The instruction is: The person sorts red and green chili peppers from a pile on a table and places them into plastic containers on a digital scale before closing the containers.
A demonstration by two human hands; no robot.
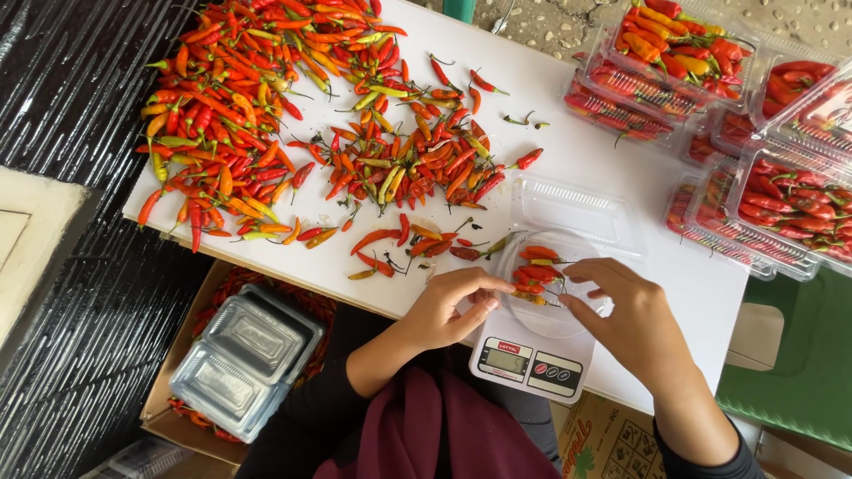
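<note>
A clear plastic container (568, 319) sits on a small white kitchen scale (531, 359) at the table's near edge, its lid (577, 211) hinged open behind it. Several red and orange chilies (537, 273) lie inside. My left hand (453, 306) pinches the chilies at the container's left rim. My right hand (621, 310) reaches in from the right, fingertips touching a chili stem. A big heap of red, orange and green chilies (266, 106) covers the white table (621, 168) at the left and middle.
Closed clear boxes filled with chilies (763, 204) stand stacked at the right, more (657, 62) at the far right. A stack of empty clear containers (240, 359) rests in a cardboard box below the table's left. Loose chilies (399, 244) lie just left of the scale.
</note>
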